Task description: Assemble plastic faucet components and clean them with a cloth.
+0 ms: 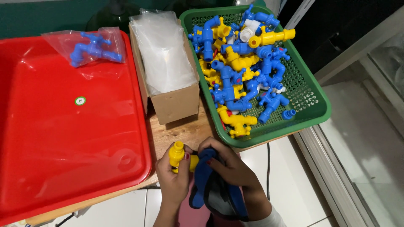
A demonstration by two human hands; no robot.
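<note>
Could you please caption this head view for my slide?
Both hands, left hand and right hand, grip a yellow plastic tap beside a green basket of taps.

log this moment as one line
left hand: holds yellow tap | right hand: on tap | green basket: taps | red tray: bagged blue tap

Landmark: cardboard box (pixel 170 80), packed to the brim with clear plastic bags (pixel 162 50).

Left of box: red tray (pixel 63 143) touching it, floor open except one bagged blue tap (pixel 90 49) at its far edge.

Right of box: green basket (pixel 311 94) tight against it, no gap; heap of blue and yellow plastic taps (pixel 240 67) fills its box-side half, bare mesh beyond.

Near side of box: narrow strip of wooden tabletop (pixel 176 134), closed by left hand (pixel 174 178) with yellow tap (pixel 179 156) and right hand (pixel 229 168).
</note>
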